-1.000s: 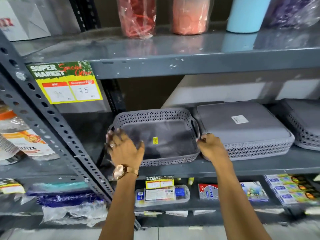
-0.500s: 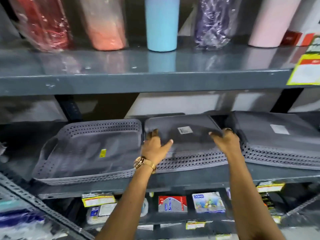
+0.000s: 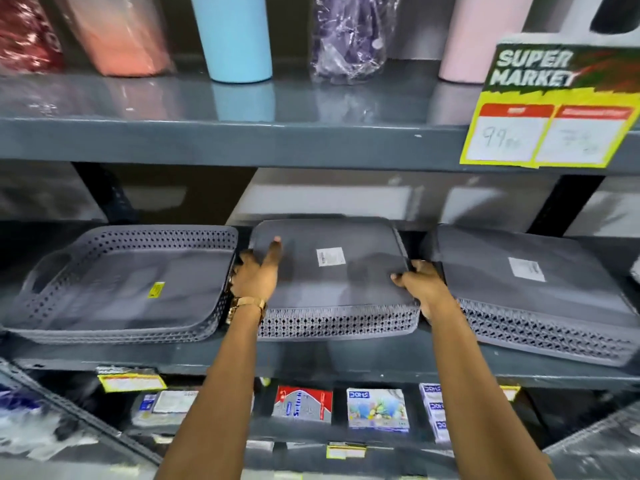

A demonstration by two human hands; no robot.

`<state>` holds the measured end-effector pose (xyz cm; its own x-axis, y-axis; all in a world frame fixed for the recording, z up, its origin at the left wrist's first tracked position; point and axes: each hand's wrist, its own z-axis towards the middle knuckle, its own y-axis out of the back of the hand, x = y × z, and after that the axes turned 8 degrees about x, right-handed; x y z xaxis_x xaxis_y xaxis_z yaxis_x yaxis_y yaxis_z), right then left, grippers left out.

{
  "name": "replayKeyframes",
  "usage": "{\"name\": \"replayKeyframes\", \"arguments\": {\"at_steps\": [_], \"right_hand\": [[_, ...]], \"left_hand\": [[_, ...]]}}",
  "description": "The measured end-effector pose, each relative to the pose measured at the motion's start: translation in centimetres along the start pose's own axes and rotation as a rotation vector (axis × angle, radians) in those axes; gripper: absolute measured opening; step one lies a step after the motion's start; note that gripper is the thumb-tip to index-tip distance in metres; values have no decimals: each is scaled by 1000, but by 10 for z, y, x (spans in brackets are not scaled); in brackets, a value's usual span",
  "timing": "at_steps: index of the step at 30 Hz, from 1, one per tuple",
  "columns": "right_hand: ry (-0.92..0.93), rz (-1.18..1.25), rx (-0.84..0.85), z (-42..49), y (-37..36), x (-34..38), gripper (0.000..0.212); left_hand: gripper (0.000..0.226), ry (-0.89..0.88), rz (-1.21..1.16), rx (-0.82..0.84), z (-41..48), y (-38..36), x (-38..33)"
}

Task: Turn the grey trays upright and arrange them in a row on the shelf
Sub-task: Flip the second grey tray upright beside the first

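A grey metal shelf [image 3: 311, 362] is carrying three grey trays in a row: the left tray [image 3: 131, 282] is sitting upright with its open side up, while the middle tray [image 3: 332, 289] and the right tray [image 3: 533, 292] are lying upside down, each showing a white label on its base. The left hand [image 3: 256, 275] is gripping the middle tray's left edge with a thumb lying on the base, and the right hand [image 3: 420, 289] is clasping its right edge.

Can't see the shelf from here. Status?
Left hand and right hand grip middle tray, upside down. Left tray upright; right tray inverted. Nothing blocking.
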<state>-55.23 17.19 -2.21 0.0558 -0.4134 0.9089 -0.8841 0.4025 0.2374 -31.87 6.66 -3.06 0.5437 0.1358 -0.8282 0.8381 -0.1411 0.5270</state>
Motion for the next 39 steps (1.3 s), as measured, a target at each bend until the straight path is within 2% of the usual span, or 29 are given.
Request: {"name": "replayKeyframes", "arguments": {"at_steps": [3,4,6,7,8,10,11,13,15,17,19,22,25,28,32,35,37,39], "right_hand": [[136,256,-132,-5,3,13,30],[149,322,-165,-7,7,19,42],[110,383,-215,-6,17,27,94],[96,397,-235,-2,22,29,112],[99,422,-226,0,27,30,120],[116,482,-168,2,35,28,111],[113,486,-141,-2,37,27,105],[61,471,-90,-6,39,20,110],[16,451,-61,-8,39,15,105],[-49,352,-25,-5,39,7,82],[-99,218,-25,-4,38,0,62],[-25,-14,-45,-6,35,-6,43],[-19,-233,-49,-11,31,-7,52],[-60,-389,-68,-19,21,-8,46],[-39,-459,-67,-26,9,-16,39],[45,-470,-100,-29,14,-12,37],[130,-486,-122,-31,27,-8,42],[212,-460,-157,-32,45,-5,45]], "left_hand": [[104,-161,-214,-127,-20,2,-22],[96,-226,-315,-172,-24,2,-26],[74,-319,-498,-264,-26,3,-30],[65,-331,-566,-296,-27,8,-32],[64,-346,-622,-312,-22,10,-30],[72,-301,-753,-269,-14,17,-24],[68,-272,-781,-245,-16,18,-21],[57,-230,-785,-207,-20,22,-13],[72,-175,-720,-128,-30,26,-8],[83,-138,-615,-97,-33,32,-4],[65,-76,-489,-75,-34,36,-1],[38,-84,-279,40,-38,40,5],[30,-122,-47,94,-31,42,18],[40,-132,86,69,-33,33,27],[54,-215,309,2,-42,17,35],[60,-322,583,-98,-46,8,36],[56,-394,609,-159,-52,-3,20],[50,-492,522,-154,-59,-22,-7]]}}
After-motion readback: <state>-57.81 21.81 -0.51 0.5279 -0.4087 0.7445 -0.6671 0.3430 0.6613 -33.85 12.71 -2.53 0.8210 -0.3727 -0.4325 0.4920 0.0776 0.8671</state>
